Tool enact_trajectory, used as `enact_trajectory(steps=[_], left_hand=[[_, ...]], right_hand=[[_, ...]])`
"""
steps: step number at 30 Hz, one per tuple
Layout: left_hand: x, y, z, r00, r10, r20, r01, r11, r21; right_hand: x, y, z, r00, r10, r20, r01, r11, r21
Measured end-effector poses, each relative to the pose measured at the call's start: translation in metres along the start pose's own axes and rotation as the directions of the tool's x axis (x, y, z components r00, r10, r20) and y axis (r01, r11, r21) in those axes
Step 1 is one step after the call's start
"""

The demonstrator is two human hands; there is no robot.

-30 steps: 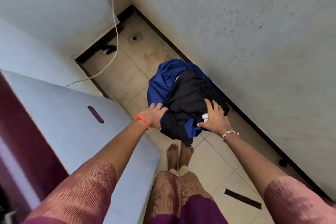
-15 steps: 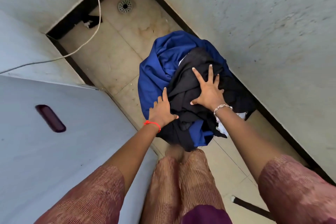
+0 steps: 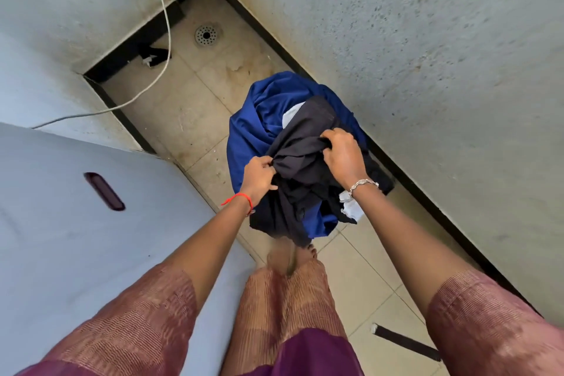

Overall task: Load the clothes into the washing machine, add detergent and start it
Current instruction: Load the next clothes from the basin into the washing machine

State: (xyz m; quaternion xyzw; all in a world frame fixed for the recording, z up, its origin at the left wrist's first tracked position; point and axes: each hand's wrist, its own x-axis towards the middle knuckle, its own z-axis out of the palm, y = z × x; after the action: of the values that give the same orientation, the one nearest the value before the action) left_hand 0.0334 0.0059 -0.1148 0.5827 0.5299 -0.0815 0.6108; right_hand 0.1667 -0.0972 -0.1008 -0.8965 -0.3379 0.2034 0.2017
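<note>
Right between the two hands hangs a bundle of clothes [image 3: 293,162]: a black garment [image 3: 302,168] bunched on top and a blue garment [image 3: 259,119] wrapped around and under it, with a bit of white cloth [image 3: 351,207] showing at the near right edge and another pale patch at the far side. The left hand [image 3: 258,178] is closed into a fist on a fold of the black fabric, its fingers [image 3: 265,164] curled tight so that the cloth puckers toward them. The right hand [image 3: 343,156] grips the same black piece from the other side, its fingers [image 3: 331,135] hooked over a gathered ridge of it and the thumb side pressed into the fabric. Between the two grips the black cloth is drawn into creases. Below the fingers the bundle sags, and its lowest folds hang above the person's bare feet [image 3: 290,259]; whether it rests on anything underneath I cannot tell.

A red thread [image 3: 241,197] circles the left wrist, and a silver bracelet [image 3: 363,185] the right. To the left of the left hand lies the pale grey top of the washing machine [image 3: 76,238], with a dark slot [image 3: 103,191] in its lid. Beyond the fingertips the tiled floor [image 3: 189,107] runs to a round drain [image 3: 206,35], and a white cable [image 3: 164,40] trails down the left wall. Just past the right hand stands a rough grey wall [image 3: 427,70] with a black skirting.
</note>
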Motion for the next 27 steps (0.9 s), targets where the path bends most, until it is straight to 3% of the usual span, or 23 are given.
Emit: enact_trajectory(steps=[3, 7, 11, 14, 18, 21, 24, 27], left_hand=[[-0.046, 0.034, -0.011, 0.995, 0.082, 0.055, -0.077, 0.993, -0.088], [-0.1, 0.084, -0.029, 0.993, 0.086, 0.08, -0.056, 0.947, -0.316], [-0.142, 0.14, -0.044, 0.99, 0.106, 0.088, -0.046, 0.857, -0.514], [-0.173, 0.187, -0.05, 0.978, 0.181, 0.103, -0.077, 0.775, -0.627], [-0.212, 0.235, -0.063, 0.945, 0.311, 0.103, -0.169, 0.732, -0.66], [-0.238, 0.261, -0.077, 0.893, 0.424, 0.149, -0.236, 0.725, -0.646], [-0.259, 0.279, -0.091, 0.833, 0.542, 0.114, -0.369, 0.695, -0.617], [-0.275, 0.29, -0.106, 0.75, 0.661, -0.018, -0.575, 0.639, -0.511]], right_hand=[[-0.008, -0.022, -0.044, 1.0, -0.019, 0.014, 0.019, 1.0, -0.016], [-0.021, -0.053, -0.109, 0.993, 0.035, 0.109, -0.071, 0.933, 0.353], [-0.034, -0.085, -0.165, 0.973, -0.009, 0.229, -0.122, 0.823, 0.554], [-0.041, -0.113, -0.2, 0.986, -0.092, 0.136, -0.032, 0.704, 0.71], [-0.046, -0.147, -0.251, 0.976, -0.216, 0.036, 0.123, 0.678, 0.725], [-0.051, -0.167, -0.283, 0.96, -0.278, -0.048, 0.242, 0.725, 0.645], [-0.054, -0.185, -0.307, 0.948, -0.258, -0.186, 0.318, 0.747, 0.584], [-0.063, -0.2, -0.327, 0.933, -0.192, -0.303, 0.344, 0.718, 0.605]])
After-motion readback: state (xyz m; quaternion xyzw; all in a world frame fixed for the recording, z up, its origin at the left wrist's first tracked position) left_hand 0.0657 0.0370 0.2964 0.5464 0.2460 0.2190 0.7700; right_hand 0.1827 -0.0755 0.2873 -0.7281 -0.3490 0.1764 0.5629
